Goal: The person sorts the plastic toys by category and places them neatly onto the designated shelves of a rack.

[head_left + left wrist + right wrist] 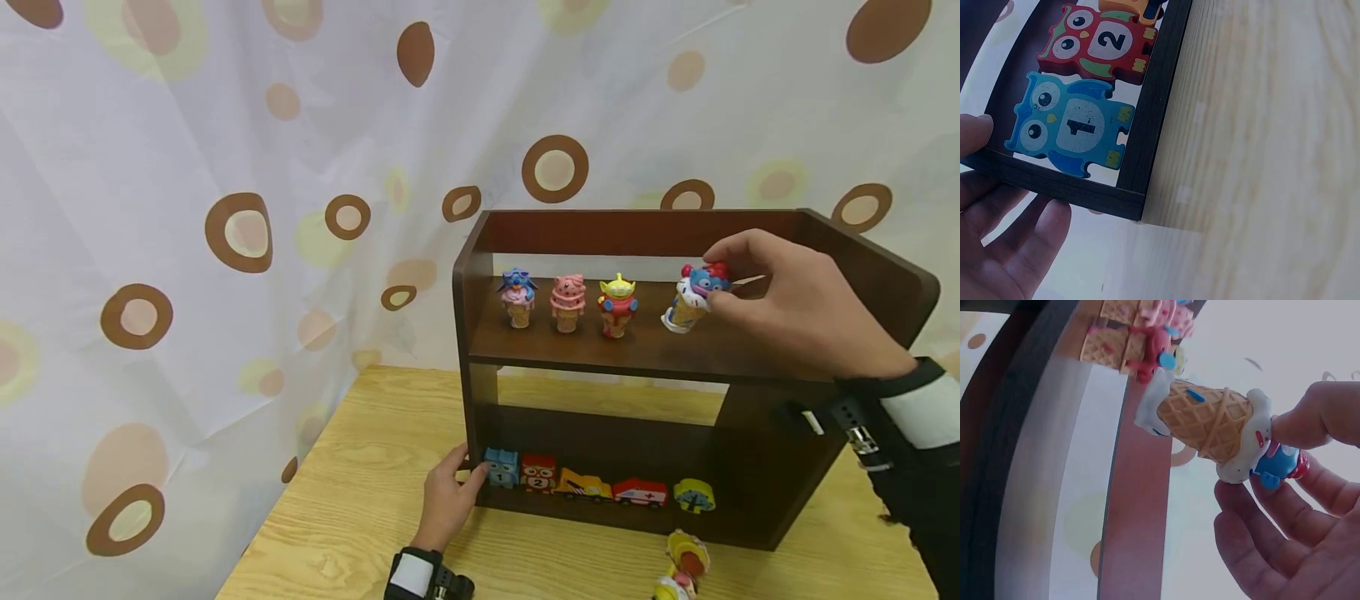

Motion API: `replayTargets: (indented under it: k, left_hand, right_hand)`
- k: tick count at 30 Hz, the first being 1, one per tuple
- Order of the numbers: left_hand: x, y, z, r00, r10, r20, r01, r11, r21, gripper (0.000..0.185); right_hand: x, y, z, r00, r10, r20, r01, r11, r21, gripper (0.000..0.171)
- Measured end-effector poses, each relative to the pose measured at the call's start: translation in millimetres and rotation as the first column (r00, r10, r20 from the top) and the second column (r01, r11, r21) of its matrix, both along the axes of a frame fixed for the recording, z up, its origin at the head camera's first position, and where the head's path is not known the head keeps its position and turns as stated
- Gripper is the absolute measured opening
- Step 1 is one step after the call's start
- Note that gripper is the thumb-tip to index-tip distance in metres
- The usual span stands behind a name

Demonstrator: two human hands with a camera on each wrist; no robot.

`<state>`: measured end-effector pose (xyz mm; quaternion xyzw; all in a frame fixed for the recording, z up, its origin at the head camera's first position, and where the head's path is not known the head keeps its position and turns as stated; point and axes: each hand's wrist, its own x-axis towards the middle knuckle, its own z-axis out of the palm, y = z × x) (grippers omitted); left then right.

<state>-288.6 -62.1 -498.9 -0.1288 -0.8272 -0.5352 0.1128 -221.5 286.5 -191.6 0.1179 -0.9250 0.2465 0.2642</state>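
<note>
My right hand (pixel 798 304) pinches an ice-cream-cone figurine (pixel 686 304) by its blue and red head, holding it tilted at the upper level of a dark brown shelf (pixel 540 354). In the right wrist view its waffle cone (pixel 1200 419) has a white base and white icing. To its left stand a blue-topped cone figurine (pixel 517 298), a pink one (pixel 567 302) and a yellow-headed one (pixel 617 306). My left hand (pixel 447 500) grips the shelf's left side panel low down, thumb inside beside a blue owl block (pixel 1072 125) marked 1, fingers outside.
Along the lower level stand a red owl block (pixel 538 472) marked 2, a yellow digger (pixel 583 485), a red ambulance (pixel 640 492) and a green tree block (pixel 693 495). More colourful figurines (pixel 686 556) lie on the wooden table (pixel 337 500) in front. A dotted curtain (pixel 300 167) hangs behind.
</note>
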Motion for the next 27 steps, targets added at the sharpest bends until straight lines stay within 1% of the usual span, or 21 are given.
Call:
replayTargets:
  k: [3,6,10,14,23,27]
  left_hand:
    - [0.3,0.6,-0.6,1.000,-0.001,-0.003,0.001,1.000,0.003,0.037]
    - [0.6,0.8,-1.0,1.000,-0.001,-0.008,0.001,1.000,0.001,0.036]
    - [1.3,0.8,-0.5,1.000,-0.001,-0.019,0.001,1.000,-0.008,0.036]
    - [1.7,0.4,0.0,1.000,-0.002,-0.026,0.002,1.000,-0.010,0.036]
    - [1.8,-1.4,-2.8,1.000,0.000,-0.021,0.000,1.000,-0.009,0.036]
    - [1.4,-1.5,-2.5,1.000,-0.004,-0.025,0.004,1.000,-0.004,0.036]
  right_hand:
    - [-5.9,0.9,0.0,1.000,-0.002,0.028,0.003,1.000,-0.013,0.030]
    - [-10.2,1.0,-0.4,0.999,-0.004,0.046,0.004,1.000,-0.003,0.029]
    - [-15.9,2.0,-1.2,0.998,-0.002,0.065,0.001,1.000,0.018,0.030]
    - [-22.8,2.5,-2.3,0.997,0.020,0.069,-0.023,0.999,0.040,0.034]
    - [-37.8,-2.1,-6.3,0.991,0.027,0.128,-0.038,0.996,0.081,0.039]
    - [-40.6,-3.7,-8.4,0.992,0.047,0.118,-0.060,0.992,0.109,0.039]
